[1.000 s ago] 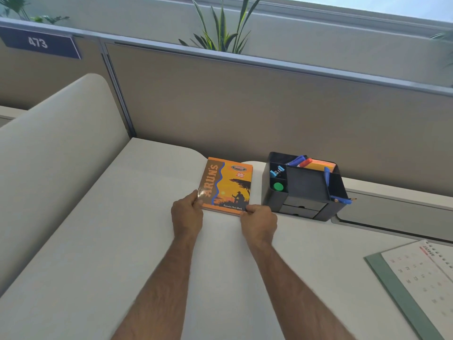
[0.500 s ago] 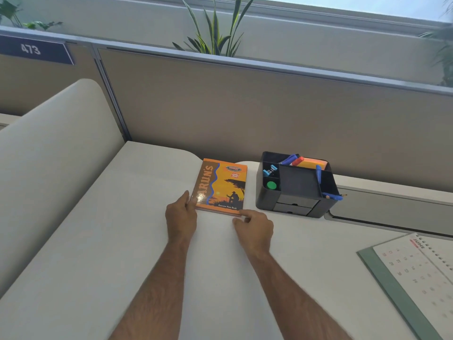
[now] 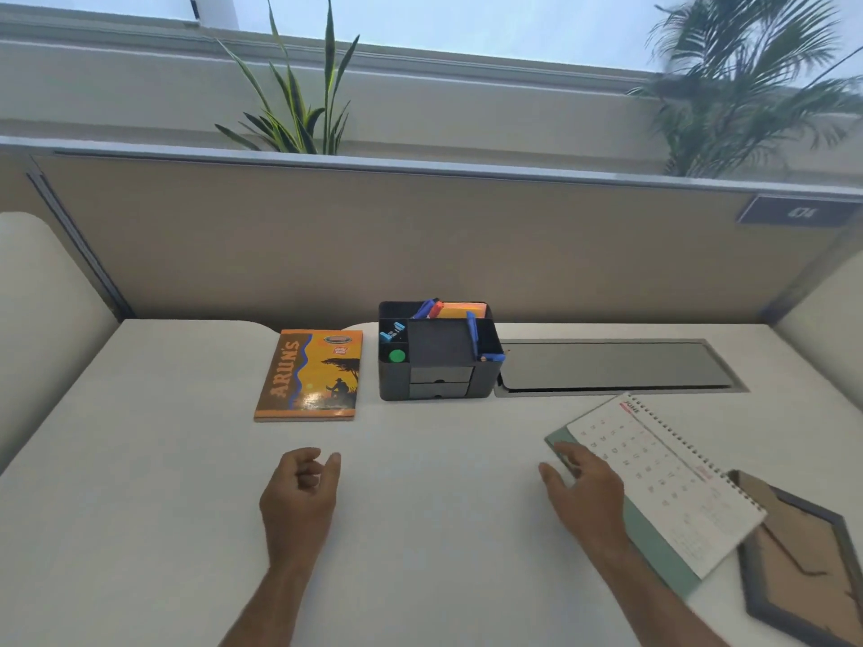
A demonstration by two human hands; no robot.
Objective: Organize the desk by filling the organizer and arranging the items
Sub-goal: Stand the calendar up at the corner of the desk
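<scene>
Off-white desk backed by a tan partition, with a grey recessed cable hatch set flush into its far right part. Lying flat beyond the left hand's loosely curled fingers: orange notebook; just right of it, not touching, black organizer holding pens and small items. At the tips of the right hand's extended fingers: spiral calendar lying flat and askew, contact not discernible, with a dark picture frame face down beyond its far corner.
</scene>
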